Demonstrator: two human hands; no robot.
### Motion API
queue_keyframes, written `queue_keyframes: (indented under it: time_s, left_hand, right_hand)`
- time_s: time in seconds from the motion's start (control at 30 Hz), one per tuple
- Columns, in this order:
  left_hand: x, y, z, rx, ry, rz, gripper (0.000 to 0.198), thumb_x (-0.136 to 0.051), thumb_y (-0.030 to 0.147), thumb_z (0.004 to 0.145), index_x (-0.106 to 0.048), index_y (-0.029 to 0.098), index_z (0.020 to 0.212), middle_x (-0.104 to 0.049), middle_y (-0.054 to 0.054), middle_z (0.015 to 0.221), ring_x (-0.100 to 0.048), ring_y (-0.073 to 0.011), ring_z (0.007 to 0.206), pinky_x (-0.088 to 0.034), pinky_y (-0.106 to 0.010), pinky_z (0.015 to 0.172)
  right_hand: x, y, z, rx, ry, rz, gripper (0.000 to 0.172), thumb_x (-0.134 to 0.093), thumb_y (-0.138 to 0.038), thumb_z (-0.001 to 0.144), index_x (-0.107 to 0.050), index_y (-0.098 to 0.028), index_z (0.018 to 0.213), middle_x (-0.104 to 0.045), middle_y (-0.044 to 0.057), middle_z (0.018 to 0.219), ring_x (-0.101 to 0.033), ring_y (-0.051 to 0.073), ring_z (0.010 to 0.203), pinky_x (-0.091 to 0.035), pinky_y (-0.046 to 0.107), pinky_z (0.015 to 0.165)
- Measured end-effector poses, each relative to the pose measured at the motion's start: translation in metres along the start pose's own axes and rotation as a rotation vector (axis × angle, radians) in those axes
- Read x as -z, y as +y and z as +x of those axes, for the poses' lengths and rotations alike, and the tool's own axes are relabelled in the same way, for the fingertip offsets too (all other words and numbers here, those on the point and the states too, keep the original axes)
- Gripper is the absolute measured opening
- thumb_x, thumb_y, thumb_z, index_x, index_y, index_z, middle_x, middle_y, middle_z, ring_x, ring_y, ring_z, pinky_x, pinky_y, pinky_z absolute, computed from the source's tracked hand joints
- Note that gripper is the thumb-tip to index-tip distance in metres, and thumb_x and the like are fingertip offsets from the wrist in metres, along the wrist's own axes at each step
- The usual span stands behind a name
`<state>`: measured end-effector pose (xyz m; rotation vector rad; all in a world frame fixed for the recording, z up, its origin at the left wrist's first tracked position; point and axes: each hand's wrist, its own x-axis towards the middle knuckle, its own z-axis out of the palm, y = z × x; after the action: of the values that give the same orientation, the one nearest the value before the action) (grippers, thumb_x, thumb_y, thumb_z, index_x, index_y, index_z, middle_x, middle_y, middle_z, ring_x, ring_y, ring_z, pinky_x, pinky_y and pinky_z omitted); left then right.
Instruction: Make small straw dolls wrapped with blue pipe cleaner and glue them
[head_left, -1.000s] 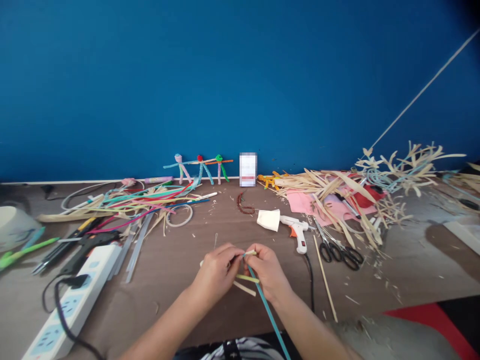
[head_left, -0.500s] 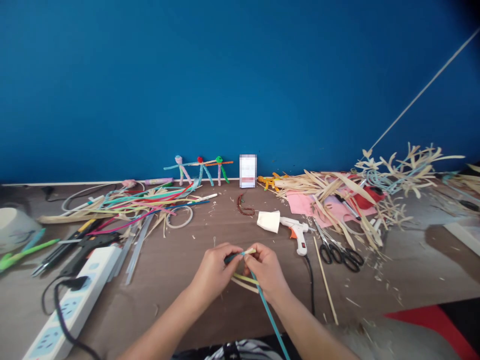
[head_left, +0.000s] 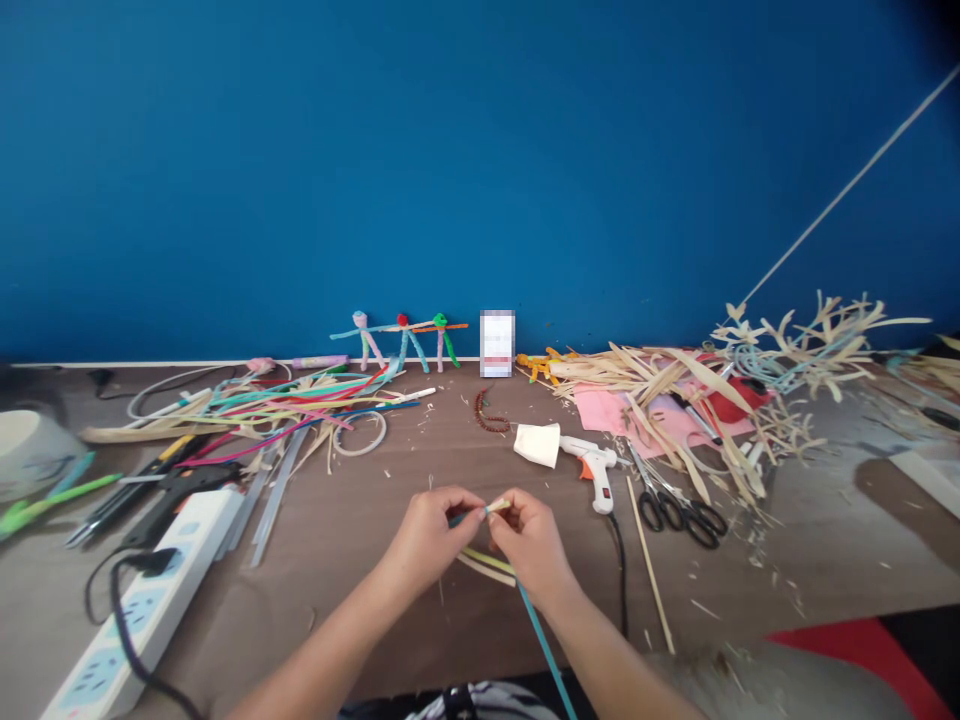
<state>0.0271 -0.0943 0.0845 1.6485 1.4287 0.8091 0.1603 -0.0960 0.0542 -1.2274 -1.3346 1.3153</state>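
At the front of the brown table, my left hand (head_left: 433, 530) and my right hand (head_left: 529, 540) meet with fingertips pinched. Between them is the end of a bundle of thin strips. A long blue strip (head_left: 546, 645) runs down from under my right hand toward my lap. A yellow-green strip (head_left: 480, 557) and a cream strip (head_left: 486, 570) curve below the fingers, between the two hands. Pale tips (head_left: 498, 506) stick out at the pinch. Fingers partly hide how the strips are joined.
To the right lie a white glue gun (head_left: 598, 470), a thin stick (head_left: 651, 565), black-handled scissors (head_left: 702, 524) and a heap of pale strips (head_left: 637, 375). On the left are a power strip (head_left: 150, 610) and coloured strips (head_left: 300, 388). Pipe-cleaner figures (head_left: 405, 340) stand against the blue wall (head_left: 480, 150).
Both hands stay in nearly the same place, still pinching the strips. The yellow-green and cream strips have shifted slightly left; my right fingers have moved a little at the pinch.
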Motion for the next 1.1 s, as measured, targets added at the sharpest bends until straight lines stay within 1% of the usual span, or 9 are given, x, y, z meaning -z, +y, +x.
queue_keyframes:
  time_s: [0.13,0.3,0.43,0.73,0.93,1.1]
  left_hand:
    - [0.0,0.001,0.0,0.014,0.022,-0.009,0.017,-0.051,0.019,0.067,-0.066,0.014,0.073,-0.067,-0.003,0.068,-0.059,-0.0146,0.063,-0.042,-0.021,0.059]
    - [0.001,0.002,-0.001,0.013,-0.031,-0.108,0.019,-0.05,0.019,0.068,-0.066,0.013,0.075,-0.068,-0.004,0.072,-0.06,-0.0155,0.067,-0.043,-0.022,0.062]
    - [0.003,0.002,0.0,0.034,-0.055,-0.146,0.019,-0.051,0.021,0.068,-0.066,0.012,0.074,-0.068,-0.005,0.071,-0.06,-0.0155,0.066,-0.043,-0.022,0.061]
    - [0.007,0.004,-0.002,0.052,-0.092,-0.089,0.018,-0.05,0.021,0.068,-0.066,0.013,0.07,-0.066,-0.002,0.066,-0.057,-0.0131,0.06,-0.041,-0.02,0.056]
    - [0.006,0.006,-0.002,0.0,-0.055,-0.021,0.016,-0.05,0.021,0.068,-0.065,0.014,0.068,-0.066,-0.001,0.064,-0.057,-0.0131,0.06,-0.04,-0.02,0.056]
    - [0.003,0.006,-0.005,-0.051,0.01,0.028,0.015,-0.049,0.017,0.068,-0.064,0.015,0.068,-0.066,-0.001,0.064,-0.057,-0.0124,0.06,-0.04,-0.019,0.057]
  right_hand:
    - [-0.001,-0.003,-0.001,0.005,0.01,-0.039,0.008,-0.05,-0.02,0.067,-0.047,-0.016,0.061,-0.046,-0.004,0.052,-0.042,0.008,0.047,-0.036,0.02,0.047]
    - [0.0,-0.004,-0.001,0.014,0.007,-0.037,0.008,-0.05,-0.021,0.068,-0.047,-0.016,0.063,-0.049,-0.003,0.055,-0.044,0.009,0.049,-0.036,0.02,0.048]
    - [0.001,-0.004,-0.002,0.019,0.007,-0.046,0.008,-0.05,-0.022,0.068,-0.048,-0.016,0.062,-0.049,-0.003,0.056,-0.045,0.009,0.05,-0.037,0.02,0.049]
    - [0.002,-0.01,-0.005,0.018,0.004,-0.067,0.008,-0.05,-0.02,0.067,-0.047,-0.016,0.061,-0.047,-0.004,0.052,-0.044,0.009,0.049,-0.035,0.02,0.048]
    - [0.002,-0.011,-0.005,0.001,0.008,-0.068,0.008,-0.05,-0.02,0.066,-0.046,-0.016,0.06,-0.047,-0.004,0.051,-0.044,0.01,0.048,-0.035,0.021,0.047]
    - [0.001,-0.016,-0.006,-0.045,0.02,-0.037,0.01,-0.05,-0.021,0.065,-0.045,-0.016,0.059,-0.045,-0.005,0.048,-0.042,0.008,0.045,-0.033,0.02,0.045]
